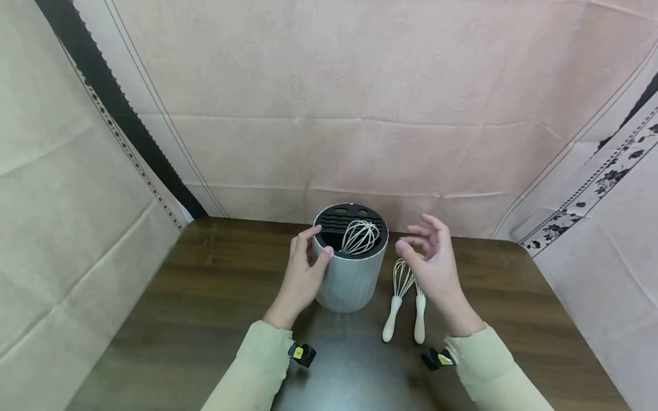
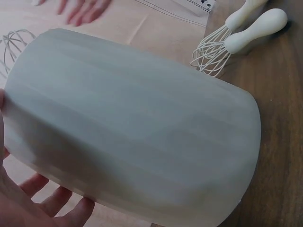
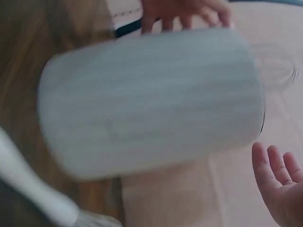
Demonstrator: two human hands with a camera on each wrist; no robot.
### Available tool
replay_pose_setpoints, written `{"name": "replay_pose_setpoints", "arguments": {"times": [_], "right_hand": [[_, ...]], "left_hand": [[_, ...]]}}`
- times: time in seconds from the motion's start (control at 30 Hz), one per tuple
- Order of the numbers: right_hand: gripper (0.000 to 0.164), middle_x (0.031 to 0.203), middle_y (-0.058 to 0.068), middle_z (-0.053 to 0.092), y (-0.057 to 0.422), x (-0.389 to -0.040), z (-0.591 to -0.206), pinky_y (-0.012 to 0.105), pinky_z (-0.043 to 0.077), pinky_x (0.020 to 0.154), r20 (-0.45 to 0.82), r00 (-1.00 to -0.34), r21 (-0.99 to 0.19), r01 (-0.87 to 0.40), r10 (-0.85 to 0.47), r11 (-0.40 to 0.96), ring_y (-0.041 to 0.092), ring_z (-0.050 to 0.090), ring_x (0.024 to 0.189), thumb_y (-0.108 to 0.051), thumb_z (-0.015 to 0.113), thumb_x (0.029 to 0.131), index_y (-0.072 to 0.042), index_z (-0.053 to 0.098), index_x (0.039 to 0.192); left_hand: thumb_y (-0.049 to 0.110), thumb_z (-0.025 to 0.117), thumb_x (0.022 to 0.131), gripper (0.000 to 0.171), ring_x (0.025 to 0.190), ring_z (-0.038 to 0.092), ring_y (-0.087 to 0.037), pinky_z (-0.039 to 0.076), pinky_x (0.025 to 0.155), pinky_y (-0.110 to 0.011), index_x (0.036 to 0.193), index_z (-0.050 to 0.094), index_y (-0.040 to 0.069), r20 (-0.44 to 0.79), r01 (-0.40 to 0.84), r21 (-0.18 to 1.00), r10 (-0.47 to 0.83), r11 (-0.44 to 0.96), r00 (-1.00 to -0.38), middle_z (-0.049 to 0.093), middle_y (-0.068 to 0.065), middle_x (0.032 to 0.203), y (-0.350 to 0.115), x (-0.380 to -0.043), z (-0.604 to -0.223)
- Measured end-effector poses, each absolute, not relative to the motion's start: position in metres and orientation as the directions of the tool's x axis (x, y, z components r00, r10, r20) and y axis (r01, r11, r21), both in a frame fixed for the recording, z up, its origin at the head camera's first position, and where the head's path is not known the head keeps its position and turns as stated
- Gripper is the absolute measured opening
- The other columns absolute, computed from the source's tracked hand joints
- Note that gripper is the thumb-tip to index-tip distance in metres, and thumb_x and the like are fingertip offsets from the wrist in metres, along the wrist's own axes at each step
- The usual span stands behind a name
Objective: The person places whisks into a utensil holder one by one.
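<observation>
Your left hand (image 1: pixel 303 262) is bent round the left side of the tall grey holder (image 1: pixel 346 282), with the thumb on the near edge of the rim and the fingers along the side. Your right hand (image 1: pixel 437 260) is up in the air just to the right of the holder, with its fingers a little bent, a gap between them and the thumb, and nothing in it. The holder stands on the bench (image 1: pixel 216 319), near the back edge, and has a black top (image 1: pixel 336 222) with holes and slots. One whisk (image 1: pixel 360 237) sits in the big gap of that top with its wire loops up, and its handle is hidden inside. To the right of the holder lie the left loose whisk (image 1: pixel 393 317) and the right loose whisk (image 1: pixel 420 319), side by side, with their pale handles toward you. The whisks look light. The wires should be thin and springy and could bend if you squeeze them, so it seems best to pinch the handle, which looks hard, smooth and maybe a bit slippery. The holder looks stiff and smooth, and probably heavier than a whisk, so a hand on its side should stop it from tipping.
</observation>
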State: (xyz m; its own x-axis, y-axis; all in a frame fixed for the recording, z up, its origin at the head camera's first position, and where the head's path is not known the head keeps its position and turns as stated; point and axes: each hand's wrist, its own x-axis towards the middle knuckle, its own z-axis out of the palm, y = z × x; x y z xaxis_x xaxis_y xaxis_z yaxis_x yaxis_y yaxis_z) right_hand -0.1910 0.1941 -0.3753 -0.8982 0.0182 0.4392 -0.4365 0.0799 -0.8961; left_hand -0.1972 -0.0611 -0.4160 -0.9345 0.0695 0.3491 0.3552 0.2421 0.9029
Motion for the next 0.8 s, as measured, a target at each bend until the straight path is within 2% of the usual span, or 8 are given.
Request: {"name": "replay_pose_setpoints", "arguments": {"times": [0.13, 0.2, 0.33, 0.47, 0.63, 0.8], "right_hand": [[0.068, 0.123, 0.014, 0.049, 0.216, -0.194, -0.396, 0.025, 0.052, 0.081, 0.391, -0.920, -0.908, -0.382, 0.020, 0.171, 0.020, 0.058, 0.104, -0.006, 0.067, 0.090, -0.013, 0.027, 0.145], [0.071, 0.125, 0.013, 0.049, 0.227, -0.196, -0.407, 0.023, 0.052, 0.081, 0.360, -0.933, -0.907, -0.343, 0.025, 0.243, 0.019, 0.058, 0.105, -0.012, 0.068, 0.090, -0.013, 0.025, 0.146], [0.077, 0.129, 0.013, 0.047, 0.247, -0.200, -0.427, 0.026, 0.053, 0.080, 0.243, -0.968, -0.914, -0.206, 0.065, 0.350, 0.023, 0.055, 0.108, -0.026, 0.069, 0.091, -0.014, 0.019, 0.149], [0.085, 0.134, 0.022, 0.040, 0.261, -0.203, -0.441, 0.037, 0.055, 0.080, 0.075, -0.990, -0.941, -0.030, 0.121, 0.338, 0.031, 0.052, 0.111, -0.037, 0.067, 0.091, -0.011, 0.013, 0.151], [0.096, 0.138, 0.030, 0.034, 0.271, -0.206, -0.453, 0.042, 0.055, 0.081, -0.083, -0.986, -0.930, 0.130, 0.148, 0.343, 0.041, 0.052, 0.115, -0.047, 0.066, 0.088, -0.007, 0.006, 0.153], [0.097, 0.137, 0.032, 0.033, 0.275, -0.208, -0.469, 0.042, 0.054, 0.082, -0.180, -0.975, -0.924, 0.214, 0.133, 0.318, 0.042, 0.054, 0.114, -0.043, 0.067, 0.089, -0.003, 0.005, 0.152]], "left_hand": [[0.041, 0.051, 0.099, 0.051, 0.123, 0.041, -0.023, 0.039, 0.103, -0.048, 0.145, 0.034, 0.029, 0.355, 0.356, 0.895, 0.056, 0.270, -0.933, 0.031, -0.005, 0.139, -0.060, -0.197, -0.418], [0.050, 0.049, 0.097, 0.051, 0.124, 0.041, -0.020, 0.039, 0.104, -0.047, 0.144, 0.033, 0.036, 0.371, 0.370, 0.885, 0.051, 0.283, -0.927, 0.031, -0.001, 0.140, -0.061, -0.202, -0.427], [0.049, 0.049, 0.097, 0.051, 0.126, 0.039, -0.020, 0.038, 0.105, -0.047, 0.144, 0.033, 0.035, 0.368, 0.369, 0.886, 0.057, 0.281, -0.928, 0.030, -0.001, 0.141, -0.061, -0.202, -0.426], [0.048, 0.049, 0.098, 0.052, 0.127, 0.039, -0.020, 0.037, 0.105, -0.047, 0.145, 0.031, 0.035, 0.363, 0.366, 0.887, 0.064, 0.281, -0.929, 0.029, -0.001, 0.142, -0.061, -0.202, -0.426], [0.049, 0.049, 0.097, 0.052, 0.127, 0.039, -0.020, 0.038, 0.105, -0.046, 0.145, 0.030, 0.037, 0.365, 0.367, 0.886, 0.062, 0.284, -0.929, 0.029, -0.001, 0.142, -0.062, -0.203, -0.426], [0.049, 0.049, 0.097, 0.052, 0.127, 0.038, -0.020, 0.038, 0.105, -0.045, 0.145, 0.031, 0.037, 0.344, 0.350, 0.893, 0.071, 0.282, -0.936, 0.030, 0.000, 0.142, -0.063, -0.201, -0.426]]}}
